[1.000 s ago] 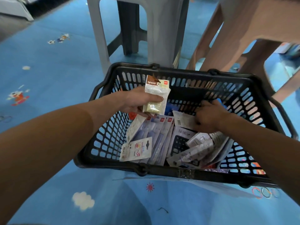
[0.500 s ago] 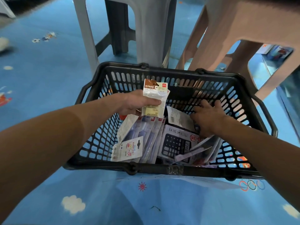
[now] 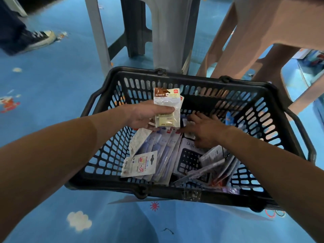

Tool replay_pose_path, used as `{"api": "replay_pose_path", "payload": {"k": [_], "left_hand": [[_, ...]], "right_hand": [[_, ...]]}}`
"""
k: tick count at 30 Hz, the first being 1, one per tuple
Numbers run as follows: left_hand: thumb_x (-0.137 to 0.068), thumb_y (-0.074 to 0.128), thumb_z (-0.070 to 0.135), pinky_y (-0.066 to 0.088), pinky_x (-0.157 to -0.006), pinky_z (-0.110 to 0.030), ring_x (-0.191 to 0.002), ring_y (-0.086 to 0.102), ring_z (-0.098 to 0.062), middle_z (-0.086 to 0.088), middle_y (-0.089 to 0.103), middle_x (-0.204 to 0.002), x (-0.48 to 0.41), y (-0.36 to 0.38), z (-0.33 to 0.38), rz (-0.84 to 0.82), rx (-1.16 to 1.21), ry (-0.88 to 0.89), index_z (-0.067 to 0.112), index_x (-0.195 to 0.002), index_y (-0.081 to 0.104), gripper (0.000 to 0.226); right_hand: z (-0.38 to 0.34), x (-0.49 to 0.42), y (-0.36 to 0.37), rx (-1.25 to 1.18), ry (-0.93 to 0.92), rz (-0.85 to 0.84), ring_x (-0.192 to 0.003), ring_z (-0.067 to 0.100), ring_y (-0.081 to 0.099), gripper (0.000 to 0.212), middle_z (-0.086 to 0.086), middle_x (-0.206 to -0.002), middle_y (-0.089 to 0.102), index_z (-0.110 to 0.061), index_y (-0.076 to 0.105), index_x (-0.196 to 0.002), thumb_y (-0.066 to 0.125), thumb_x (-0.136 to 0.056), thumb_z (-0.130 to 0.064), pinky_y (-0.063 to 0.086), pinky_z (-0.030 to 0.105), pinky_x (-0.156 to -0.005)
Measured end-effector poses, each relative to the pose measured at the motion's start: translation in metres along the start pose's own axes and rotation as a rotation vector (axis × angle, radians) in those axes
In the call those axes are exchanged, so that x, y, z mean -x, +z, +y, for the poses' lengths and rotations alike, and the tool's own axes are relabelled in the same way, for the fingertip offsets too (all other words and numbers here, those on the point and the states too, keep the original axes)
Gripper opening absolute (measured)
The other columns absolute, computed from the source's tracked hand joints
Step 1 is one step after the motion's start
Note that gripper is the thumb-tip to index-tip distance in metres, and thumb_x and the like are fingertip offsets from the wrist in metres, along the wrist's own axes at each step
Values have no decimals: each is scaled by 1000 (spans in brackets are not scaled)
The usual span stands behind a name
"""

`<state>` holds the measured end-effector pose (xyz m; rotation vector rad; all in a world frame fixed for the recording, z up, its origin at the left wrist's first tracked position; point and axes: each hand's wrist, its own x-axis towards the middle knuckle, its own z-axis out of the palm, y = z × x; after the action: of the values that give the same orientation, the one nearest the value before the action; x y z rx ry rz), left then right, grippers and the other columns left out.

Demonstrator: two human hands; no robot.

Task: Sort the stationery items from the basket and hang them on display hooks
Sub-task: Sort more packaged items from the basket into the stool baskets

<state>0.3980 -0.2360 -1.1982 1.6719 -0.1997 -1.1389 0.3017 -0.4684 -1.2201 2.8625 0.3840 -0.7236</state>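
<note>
The sorting step is under way. The left hand (image 3: pixel 143 116) is pinching an eraser packet (image 3: pixel 167 109) upright between thumb and fingers, over the basket (image 3: pixel 175 192). Just beside it the right hand (image 3: pixel 205 130) is reaching in, fingers spread over the loose packets (image 3: pixel 163 151) below them. The next move is likely gripping a matching packet. No hooks are showing.

Person wearing the head camera; two limbs in view.
- Left forearm (image 3: pixel 70 151): bare along its whole visible length, broad at the near end, tapering to the wrist.
- Left hand (image 3: pixel 145 114): bare; thumb side and thumb showing.
- Right forearm (image 3: pixel 271 163): bare likewise, with the same taper towards the wrist.
- Right hand (image 3: pixel 205 130): bare; back, knuckles and fingers showing.
</note>
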Motion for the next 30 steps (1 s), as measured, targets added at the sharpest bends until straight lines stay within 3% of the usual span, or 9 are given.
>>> {"api": "replay_pose_path", "payload": {"k": [5,8,11,16,18,20,24,27,30], "left_hand": [[-75,78,45,53,-97,-41,-110,72,-19,0,77,-116,2,0,0,-12,-16,9,24,-122,68,53],[-75,78,43,52,-100,-42,-112,70,-21,0,78,-113,3,0,1,-3,-21,18,23,-120,69,50],[-80,77,40,52,-102,-43,-116,68,-24,-3,76,-118,6,2,3,21,-16,17,19,-124,68,49],[-89,74,34,59,-89,-36,-112,71,-21,-1,77,-116,11,7,7,10,-26,28,20,-126,67,40],[-91,73,32,61,-87,-34,-107,73,-19,-1,77,-115,12,8,8,3,-12,37,21,-125,67,36],[-93,72,30,61,-82,-33,-105,75,-19,-1,77,-115,13,10,9,-6,2,46,20,-127,66,36],[-95,70,34,58,-94,-41,-110,73,-23,-3,77,-115,11,17,5,-75,-57,12,21,-125,66,33],[-92,70,44,61,-87,-45,-105,75,-23,-3,78,-114,10,15,-1,-189,-185,-65,23,-124,65,39],[-97,66,43,59,-93,-46,-114,71,-32,-10,76,-119,8,9,-7,-220,-239,-105,18,-129,63,41]], "right_hand": [[15,15,-5,8,80,147,-116,27,47,59,1,-124,35,-41,36,-129,61,-83,-67,41,43,-91],[23,27,-6,-18,159,227,-111,29,49,47,4,-116,33,-33,36,-121,62,-89,-54,44,41,-84],[27,36,-11,-65,244,242,-114,33,48,45,7,-116,33,-29,35,-117,67,-88,-43,45,42,-83],[29,46,-14,-87,297,213,-119,34,44,51,9,-125,32,-31,39,-126,69,-86,-41,47,44,-88],[28,53,-17,26,333,298,-123,34,36,54,11,-130,32,-33,52,-129,72,-80,-41,44,47,-95],[22,55,-20,240,290,390,-124,33,31,48,10,-132,36,-31,68,-118,80,-71,-37,43,50,-95],[0,43,-18,478,29,156,-127,26,37,32,-1,-133,56,-26,72,-115,76,-83,-26,37,45,-102],[-8,32,-22,558,32,42,-126,24,45,28,-7,-124,66,-29,67,-120,68,-92,-29,34,43,-103],[-19,18,-23,683,24,-40,-126,23,51,31,-8,-127,67,-34,64,-127,63,-97,-34,32,43,-107]]}}
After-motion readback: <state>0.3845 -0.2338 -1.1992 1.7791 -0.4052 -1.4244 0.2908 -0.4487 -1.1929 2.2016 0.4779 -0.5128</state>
